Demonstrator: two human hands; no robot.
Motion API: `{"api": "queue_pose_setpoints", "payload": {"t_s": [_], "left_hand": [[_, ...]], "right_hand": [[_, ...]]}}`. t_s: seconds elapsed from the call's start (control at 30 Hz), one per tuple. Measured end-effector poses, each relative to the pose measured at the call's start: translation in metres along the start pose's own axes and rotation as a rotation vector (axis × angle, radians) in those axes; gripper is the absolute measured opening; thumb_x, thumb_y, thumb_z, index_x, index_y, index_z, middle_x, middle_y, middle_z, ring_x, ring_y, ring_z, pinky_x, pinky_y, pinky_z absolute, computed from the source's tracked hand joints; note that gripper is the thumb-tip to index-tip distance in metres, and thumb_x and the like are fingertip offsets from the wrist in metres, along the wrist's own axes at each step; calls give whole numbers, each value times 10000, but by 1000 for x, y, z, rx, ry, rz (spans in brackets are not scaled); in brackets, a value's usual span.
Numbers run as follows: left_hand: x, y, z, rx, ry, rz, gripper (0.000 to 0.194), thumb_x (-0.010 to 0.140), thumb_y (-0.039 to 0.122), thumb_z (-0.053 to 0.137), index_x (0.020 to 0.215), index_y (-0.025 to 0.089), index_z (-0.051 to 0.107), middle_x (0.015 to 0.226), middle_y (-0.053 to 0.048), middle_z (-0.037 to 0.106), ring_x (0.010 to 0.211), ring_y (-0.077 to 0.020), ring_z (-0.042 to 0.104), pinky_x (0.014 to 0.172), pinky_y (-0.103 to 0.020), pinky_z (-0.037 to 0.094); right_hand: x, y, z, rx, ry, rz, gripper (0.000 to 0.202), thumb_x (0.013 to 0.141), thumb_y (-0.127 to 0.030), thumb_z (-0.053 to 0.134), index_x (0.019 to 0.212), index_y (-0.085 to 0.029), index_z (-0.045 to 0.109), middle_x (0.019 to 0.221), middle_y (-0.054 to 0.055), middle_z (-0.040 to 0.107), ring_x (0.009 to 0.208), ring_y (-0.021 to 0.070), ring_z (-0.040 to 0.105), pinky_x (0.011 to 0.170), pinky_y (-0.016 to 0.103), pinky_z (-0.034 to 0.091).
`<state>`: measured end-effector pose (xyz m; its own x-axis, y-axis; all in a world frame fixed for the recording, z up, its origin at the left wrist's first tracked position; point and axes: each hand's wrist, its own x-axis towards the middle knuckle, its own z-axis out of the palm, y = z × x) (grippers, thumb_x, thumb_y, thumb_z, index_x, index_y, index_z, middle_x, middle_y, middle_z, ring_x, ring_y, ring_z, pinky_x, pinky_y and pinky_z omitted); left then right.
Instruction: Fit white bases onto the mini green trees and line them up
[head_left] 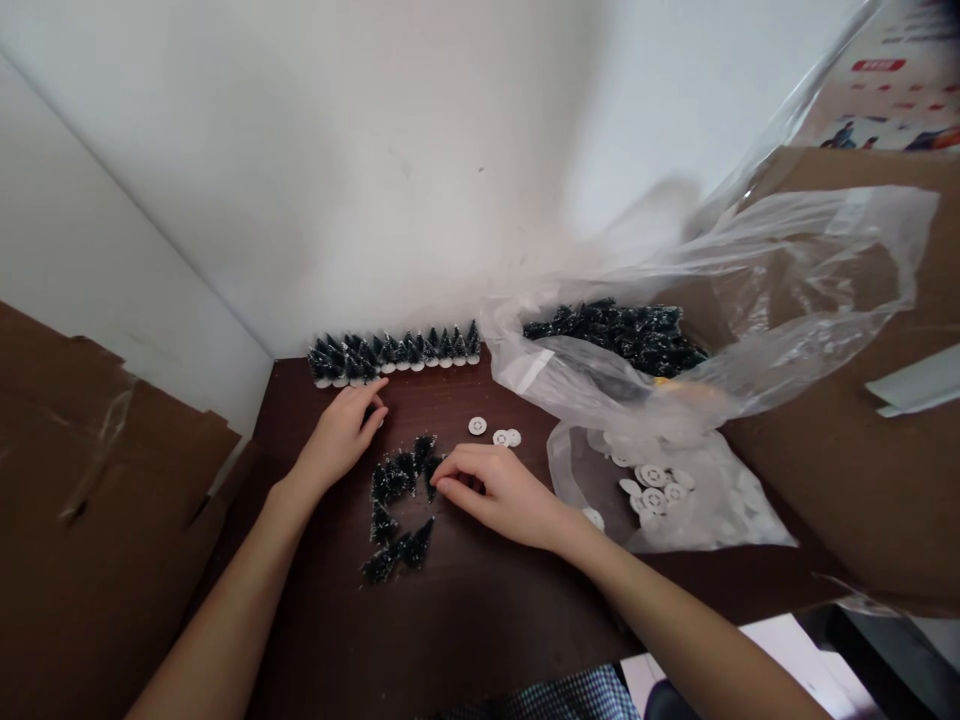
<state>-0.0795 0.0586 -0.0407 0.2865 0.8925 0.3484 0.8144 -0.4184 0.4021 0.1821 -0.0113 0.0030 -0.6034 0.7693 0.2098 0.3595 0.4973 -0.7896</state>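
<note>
My left hand (339,432) is low over the table, its index finger and thumb apart, just in front of a row of small dark-green bottle-brush trees (411,350) standing on white bases. A speck of white shows by its thumb, too small to name. With thumb and index finger closed, my right hand (504,488) grips a miniature tree (430,477) at the edge of a loose group. Other baseless, snow-tipped miniature trees (382,524) lie on the table around it. Behind the right hand are a round white base (477,426) and two overlapping white bases (506,438).
On the right, a clear plastic bag (731,500) holds many white bases. Another open plastic bag (517,365) contains a pile of dark trees (622,335). Cardboard (90,480) stands at the left, and a cardboard box (847,470) at the right. A white wall (390,180) rises behind.
</note>
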Motion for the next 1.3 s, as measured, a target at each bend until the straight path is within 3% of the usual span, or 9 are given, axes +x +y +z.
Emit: {"api": "queue_pose_setpoints", "payload": {"t_s": [0.2,0.37,0.53,0.63,0.77,0.97,1.1,1.2,1.3], "left_hand": [[-2,2,-1,-4,-39,19,503,955,298,432,1438,157,432,1047,-92,630,1012,-254,586,969,-414,461],[-5,6,-8,-46,-94,-36,888,885,307,549,1583,249,3,1239,-97,586,1041,-247,595,905,-391,481],[-6,2,-16,-88,-143,-102,1081,800,322,650,1568,286,-110,1318,-112,541,702,-150,556,710,-325,499],[-6,-6,-19,-115,-160,-102,1057,793,320,639,1575,246,-68,1205,-98,573,724,-161,548,674,-301,497],[-5,-11,-16,-124,-96,-144,936,816,303,603,1572,219,58,1069,-70,592,716,-167,558,674,-305,504],[0,4,6,-169,113,-211,668,825,211,553,1453,173,329,938,-30,585,706,-150,572,741,-322,524],[1,9,11,-179,188,-210,618,801,215,578,1384,160,380,980,-52,592,753,-162,580,724,-314,524],[0,9,3,-101,180,-267,520,785,287,613,1267,141,481,928,-48,599,734,-176,576,674,-301,489],[-2,13,-11,50,21,-346,272,819,430,602,924,187,664,705,-11,595,648,-188,567,607,-289,410]], "right_hand": [[0,0,0,-14,13,-1,109,921,-157,591,891,-174,694,845,17,680,735,123,596,686,230,430],[1,1,-1,-29,98,88,137,928,-174,578,848,-171,691,826,18,704,714,127,597,655,237,410],[2,2,-3,-20,151,131,134,917,-168,584,840,-181,693,831,8,728,707,127,603,648,240,403],[2,2,-3,-24,135,129,135,916,-166,583,839,-176,693,833,12,728,706,126,602,649,238,404],[2,2,-1,-31,105,122,135,918,-170,583,842,-170,694,834,18,724,711,127,606,648,235,405],[1,1,-1,-37,85,122,137,921,-173,578,848,-176,694,845,18,725,729,132,612,660,237,410],[1,1,-1,-44,72,128,136,917,-169,580,843,-178,694,838,17,721,727,134,611,658,239,410],[2,2,-1,-48,68,134,141,921,-169,573,846,-180,692,844,16,720,727,131,610,662,238,409],[1,2,-1,-56,61,133,145,925,-172,568,846,-182,689,840,15,717,728,130,606,666,236,406]]}}
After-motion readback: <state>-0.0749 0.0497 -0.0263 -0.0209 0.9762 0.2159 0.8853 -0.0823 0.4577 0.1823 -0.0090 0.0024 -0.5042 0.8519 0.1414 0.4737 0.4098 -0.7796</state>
